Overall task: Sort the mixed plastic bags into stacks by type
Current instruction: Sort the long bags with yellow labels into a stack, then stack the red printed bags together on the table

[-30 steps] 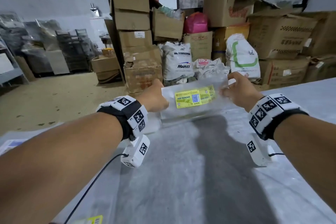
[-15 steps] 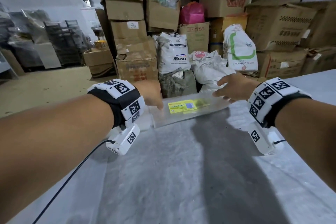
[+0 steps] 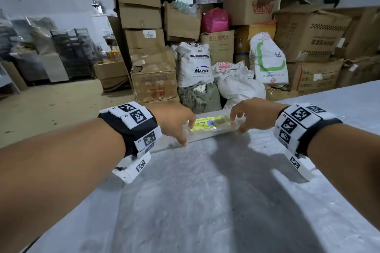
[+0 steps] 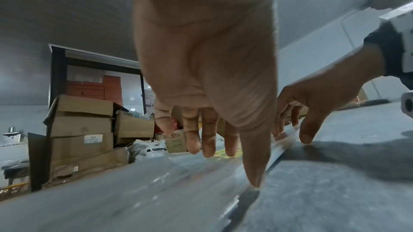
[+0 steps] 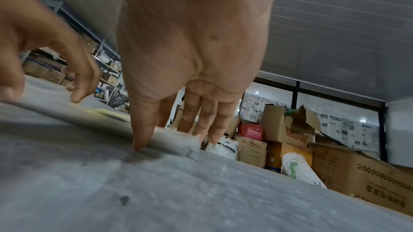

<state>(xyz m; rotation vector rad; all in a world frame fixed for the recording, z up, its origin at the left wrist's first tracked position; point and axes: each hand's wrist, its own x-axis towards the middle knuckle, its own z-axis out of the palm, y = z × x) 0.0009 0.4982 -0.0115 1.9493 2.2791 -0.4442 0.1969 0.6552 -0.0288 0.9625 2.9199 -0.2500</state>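
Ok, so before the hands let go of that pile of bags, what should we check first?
1. Stack of clear bags lies flat on the table: ok.
2. Left hand has straight fingers with the thumb at the stack's near edge: ok.
3. Right hand has its fingertips on the stack's right end: ok.
4. Yellow label faces up: ok.
5. Stack sits near the table's far edge; does anything overhang: cannot tell.
6. All bags in the stack are the same type: cannot tell.

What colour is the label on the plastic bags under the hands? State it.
Yellow, with a small blue patch, on the label; the head view shows it best.
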